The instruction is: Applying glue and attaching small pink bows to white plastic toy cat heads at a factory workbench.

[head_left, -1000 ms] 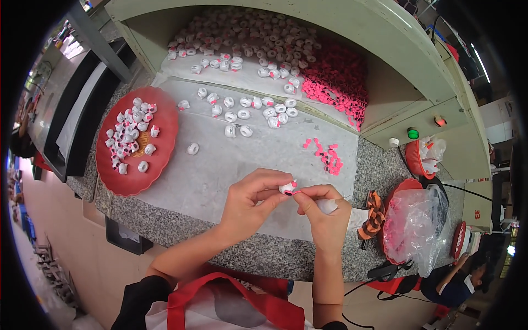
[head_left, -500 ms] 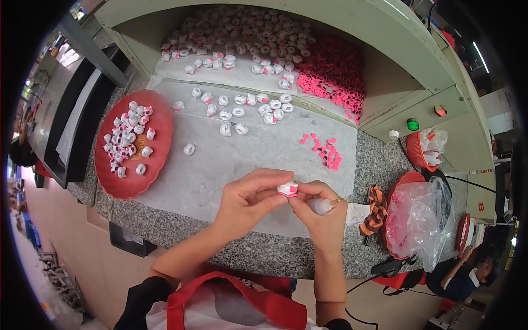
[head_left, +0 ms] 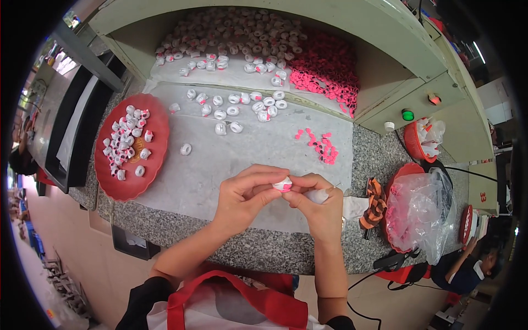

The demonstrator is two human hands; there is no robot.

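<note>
White piece between curled hands

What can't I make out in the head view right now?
All in the head view:
- Far side of the white-and-pink piece: hidden by the left hand and right hand.
- Full shape of the translucent whitish object: partly covered by the right hand.
- Contents beneath the clear plastic bag: obscured by creases.
- Rearmost shelf pieces: too small, shaded.
</note>
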